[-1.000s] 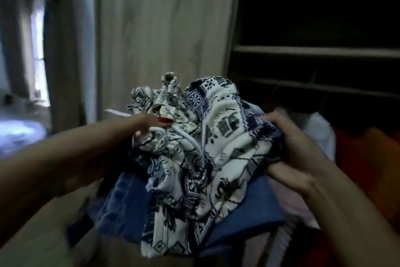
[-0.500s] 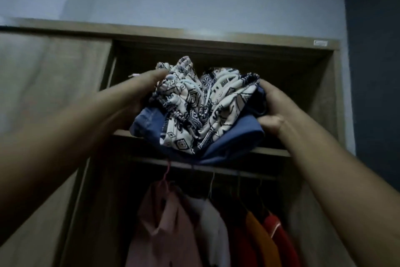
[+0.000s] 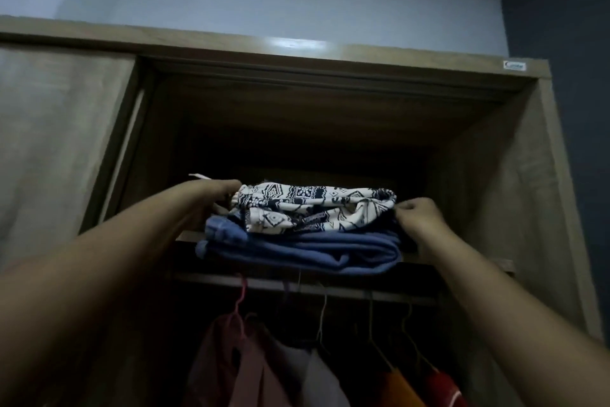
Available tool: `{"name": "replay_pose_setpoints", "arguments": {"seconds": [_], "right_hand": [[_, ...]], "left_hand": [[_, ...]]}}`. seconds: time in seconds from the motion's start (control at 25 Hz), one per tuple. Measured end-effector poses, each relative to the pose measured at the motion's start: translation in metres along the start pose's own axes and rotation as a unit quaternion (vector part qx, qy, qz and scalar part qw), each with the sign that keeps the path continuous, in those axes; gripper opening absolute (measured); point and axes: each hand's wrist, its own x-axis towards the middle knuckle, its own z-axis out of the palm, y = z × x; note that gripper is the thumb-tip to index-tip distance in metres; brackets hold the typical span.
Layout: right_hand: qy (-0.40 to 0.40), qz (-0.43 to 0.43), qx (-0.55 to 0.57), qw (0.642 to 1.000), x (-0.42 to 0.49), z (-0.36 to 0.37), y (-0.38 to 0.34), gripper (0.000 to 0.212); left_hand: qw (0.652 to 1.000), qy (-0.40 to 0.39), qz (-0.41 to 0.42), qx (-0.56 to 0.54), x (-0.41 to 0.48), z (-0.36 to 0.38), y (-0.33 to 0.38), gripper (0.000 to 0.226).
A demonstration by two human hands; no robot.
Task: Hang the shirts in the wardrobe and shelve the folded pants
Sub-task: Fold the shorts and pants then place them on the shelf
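A stack of folded pants rests on the wardrobe's top shelf [image 3: 505,264]. The white pants with a dark blue pattern [image 3: 313,207] lie on top of blue pants [image 3: 303,250], whose front edge overhangs the shelf. My left hand [image 3: 216,200] grips the stack's left end, fingers partly hidden behind the cloth. At the stack's right end my right hand [image 3: 421,220] is curled against the cloth. Below the shelf, several shirts hang on hangers from the rail [image 3: 330,288]: pink [image 3: 231,363], white [image 3: 317,380], orange [image 3: 399,390] and red [image 3: 442,388].
The sliding wooden door [image 3: 62,142] covers the wardrobe's left half. The wardrobe's right side panel [image 3: 515,208] stands close to my right hand. The shelf compartment behind the stack is dark. A dark blue wall [image 3: 574,109] lies to the right.
Both hands raised the stack from chest height up to the top shelf and set it down there. The pants now lie flat on the shelf instead of bunched in my hands.
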Motion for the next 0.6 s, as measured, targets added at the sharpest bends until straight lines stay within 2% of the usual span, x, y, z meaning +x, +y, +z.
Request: {"name": "replay_pose_setpoints", "arguments": {"seconds": [0.08, 0.12, 0.16, 0.2, 0.24, 0.28, 0.32, 0.36, 0.4, 0.52, 0.6], "right_hand": [[0.062, -0.176, -0.107, 0.977, -0.02, -0.008, -0.005, 0.02], [0.047, -0.273, -0.098, 0.956, -0.04, -0.013, -0.009, 0.028], [-0.011, -0.345, -0.12, 0.931, -0.062, -0.014, -0.01, 0.037], [-0.086, -0.389, -0.168, 0.902, -0.083, -0.013, -0.012, 0.049], [-0.148, -0.402, -0.262, 0.865, -0.096, -0.009, -0.011, 0.062], [-0.182, -0.399, -0.379, 0.815, -0.1, -0.004, -0.005, 0.073], [-0.187, -0.407, -0.449, 0.773, -0.096, 0.0, 0.001, 0.079], [-0.183, -0.411, -0.478, 0.755, -0.091, 0.002, 0.001, 0.079], [-0.176, -0.419, -0.482, 0.749, -0.083, 0.004, -0.001, 0.076], [-0.154, -0.443, -0.436, 0.768, -0.058, 0.01, -0.01, 0.056], [-0.148, -0.428, -0.406, 0.793, -0.046, 0.019, -0.013, 0.045]], "left_hand": [[0.987, 0.069, 0.131, 0.057, -0.009, 0.0, 0.002, 0.038], [0.96, 0.111, 0.223, 0.126, -0.022, 0.001, -0.001, 0.045], [0.911, 0.14, 0.323, 0.216, -0.04, 0.005, -0.007, 0.049], [0.85, 0.13, 0.413, 0.302, -0.062, 0.011, -0.014, 0.054], [0.783, 0.105, 0.476, 0.386, -0.081, 0.018, -0.022, 0.059], [0.715, 0.083, 0.505, 0.477, -0.085, 0.024, -0.034, 0.064], [0.654, 0.066, 0.514, 0.552, -0.083, 0.027, -0.045, 0.069], [0.619, 0.055, 0.51, 0.595, -0.073, 0.025, -0.054, 0.071], [0.608, 0.047, 0.509, 0.608, -0.062, 0.024, -0.055, 0.069], [0.624, 0.044, 0.515, 0.586, -0.036, 0.027, -0.04, 0.061], [0.633, 0.051, 0.502, 0.587, -0.025, 0.031, -0.03, 0.063]]}}
